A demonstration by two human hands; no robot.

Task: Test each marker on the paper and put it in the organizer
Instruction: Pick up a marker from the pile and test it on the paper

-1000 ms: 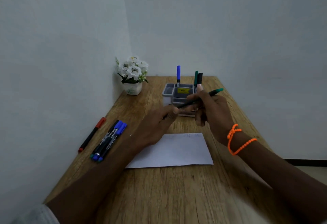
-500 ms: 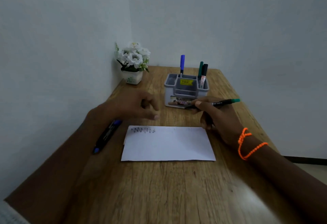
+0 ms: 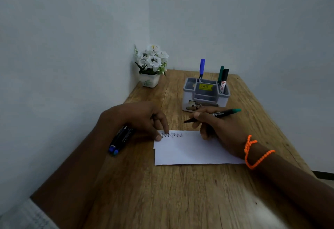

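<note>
A white paper (image 3: 189,151) with a black zigzag scribble (image 3: 171,135) near its top left lies on the wooden table (image 3: 180,192). My right hand (image 3: 222,129) grips an uncapped green-ended marker (image 3: 222,114); its dark tip hovers just above the paper's far edge. Fingertips of my left hand (image 3: 137,118) press on the paper's top left corner, and no cap is visible in it. The grey organizer (image 3: 188,100) stands behind the paper and holds a blue marker (image 3: 202,68) and a green and a black marker (image 3: 223,77).
Loose markers (image 3: 120,140) with blue ends lie on the table, partly under my left wrist. A white pot of flowers (image 3: 151,66) stands in the far left corner against the wall. Walls close off the left and far sides.
My hands have separated. The left hand came down onto the paper's corner. The right hand lowered the marker toward the paper. My view moved closer.
</note>
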